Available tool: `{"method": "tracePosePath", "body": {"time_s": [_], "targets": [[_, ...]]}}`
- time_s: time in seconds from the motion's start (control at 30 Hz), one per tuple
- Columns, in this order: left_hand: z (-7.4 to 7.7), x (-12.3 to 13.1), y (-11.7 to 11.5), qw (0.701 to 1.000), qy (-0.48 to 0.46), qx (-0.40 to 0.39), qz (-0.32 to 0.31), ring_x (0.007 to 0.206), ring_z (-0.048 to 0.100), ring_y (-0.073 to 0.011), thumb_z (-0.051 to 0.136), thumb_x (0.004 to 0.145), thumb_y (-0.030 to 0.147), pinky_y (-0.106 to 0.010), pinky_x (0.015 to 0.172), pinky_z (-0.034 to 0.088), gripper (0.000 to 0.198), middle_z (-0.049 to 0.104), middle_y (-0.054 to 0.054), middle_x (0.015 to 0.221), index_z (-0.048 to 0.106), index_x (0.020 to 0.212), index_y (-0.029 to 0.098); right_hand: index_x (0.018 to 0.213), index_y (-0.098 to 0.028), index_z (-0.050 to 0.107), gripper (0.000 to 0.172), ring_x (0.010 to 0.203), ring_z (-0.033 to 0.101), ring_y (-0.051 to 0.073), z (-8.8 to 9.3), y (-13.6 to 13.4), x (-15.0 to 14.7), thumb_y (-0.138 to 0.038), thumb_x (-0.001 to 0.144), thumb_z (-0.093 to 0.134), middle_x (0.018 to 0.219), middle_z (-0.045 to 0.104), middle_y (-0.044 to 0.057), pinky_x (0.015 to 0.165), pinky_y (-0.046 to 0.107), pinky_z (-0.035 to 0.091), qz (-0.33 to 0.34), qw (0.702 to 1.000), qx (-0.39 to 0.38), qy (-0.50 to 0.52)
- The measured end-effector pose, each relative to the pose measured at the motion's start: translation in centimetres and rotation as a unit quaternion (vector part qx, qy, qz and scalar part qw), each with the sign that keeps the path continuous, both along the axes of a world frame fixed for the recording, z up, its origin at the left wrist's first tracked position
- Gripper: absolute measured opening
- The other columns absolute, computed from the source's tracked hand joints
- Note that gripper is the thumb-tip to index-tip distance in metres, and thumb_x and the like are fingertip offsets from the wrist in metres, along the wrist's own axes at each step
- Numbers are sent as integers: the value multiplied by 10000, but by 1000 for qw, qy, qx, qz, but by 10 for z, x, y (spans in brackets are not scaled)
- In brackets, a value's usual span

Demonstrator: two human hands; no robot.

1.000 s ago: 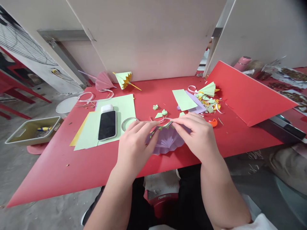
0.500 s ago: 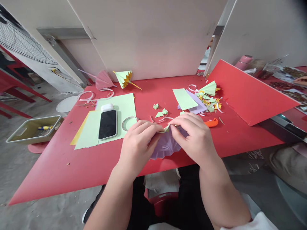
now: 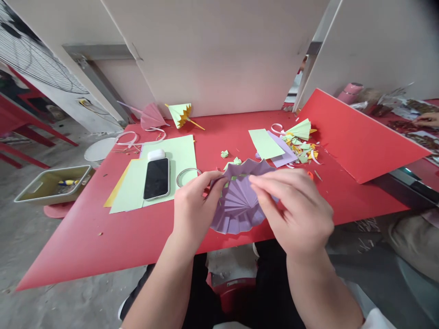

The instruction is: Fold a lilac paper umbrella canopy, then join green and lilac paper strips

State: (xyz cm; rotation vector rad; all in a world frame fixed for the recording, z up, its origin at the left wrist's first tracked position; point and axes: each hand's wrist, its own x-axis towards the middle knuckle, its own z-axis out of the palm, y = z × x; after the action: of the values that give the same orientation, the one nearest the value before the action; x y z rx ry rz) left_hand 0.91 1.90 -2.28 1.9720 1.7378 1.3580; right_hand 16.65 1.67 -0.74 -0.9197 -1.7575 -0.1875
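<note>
While crumpled green-yellow paper scraps (image 3: pixel 303 157) lie beyond, a pleated purple paper disc (image 3: pixel 236 210) is above the red desk (image 3: pixel 137 246)

Fingers of the left hand (image 3: pixel 195 201) pinch its wavy rim; those of the right hand (image 3: pixel 298 210) press together, grip unclear. A rectangular black phone (image 3: pixel 157 179) lies at left.

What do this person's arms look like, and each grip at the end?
The left grip and right grip are human hands, with no gloves, rings or cables visible. The left forearm and right forearm are bare; a white sleeve edges the right one.
</note>
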Motion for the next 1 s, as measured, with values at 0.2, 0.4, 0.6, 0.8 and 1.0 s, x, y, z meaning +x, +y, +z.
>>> {"method": "tracePosePath", "body": {"time_s": [0.2,0.4,0.6,0.8,1.0], "targets": [[4,1,-3,1000,2,12,-29,611,607,-57,562,835,193,-134,543,465,86,674,42,744,641,867,204,928,-160,673,138,794,629,156,-17,9,-12,-174,830,576,855,705,49,724,275,517,0,994,-91,-55],[5,2,-6,996,21,26,-81,706,631,-78,534,851,166,-129,520,463,105,670,19,819,600,924,203,907,-171,678,138,788,604,153,-19,12,-14,-218,843,566,854,696,52,691,272,489,-37,993,-92,-56],[3,5,-9,995,-18,16,-100,845,664,-108,528,855,152,-182,693,536,199,678,3,922,523,1041,224,848,-178,695,119,757,520,155,-14,10,-13,-181,824,578,783,675,39,677,276,474,-33,993,-98,-47],[3,3,-10,993,41,37,-102,815,668,-108,504,867,154,-198,699,527,255,689,1,943,528,1106,240,782,-197,690,123,781,477,164,-14,10,-14,-186,827,575,768,670,29,697,292,451,-39,994,-86,-53],[5,0,-11,980,170,82,-61,623,614,-70,509,862,146,-159,564,444,209,687,20,817,553,1053,219,710,-192,688,140,749,450,161,-16,10,-16,-198,815,596,721,654,20,687,306,405,-68,993,-73,-65]]}}
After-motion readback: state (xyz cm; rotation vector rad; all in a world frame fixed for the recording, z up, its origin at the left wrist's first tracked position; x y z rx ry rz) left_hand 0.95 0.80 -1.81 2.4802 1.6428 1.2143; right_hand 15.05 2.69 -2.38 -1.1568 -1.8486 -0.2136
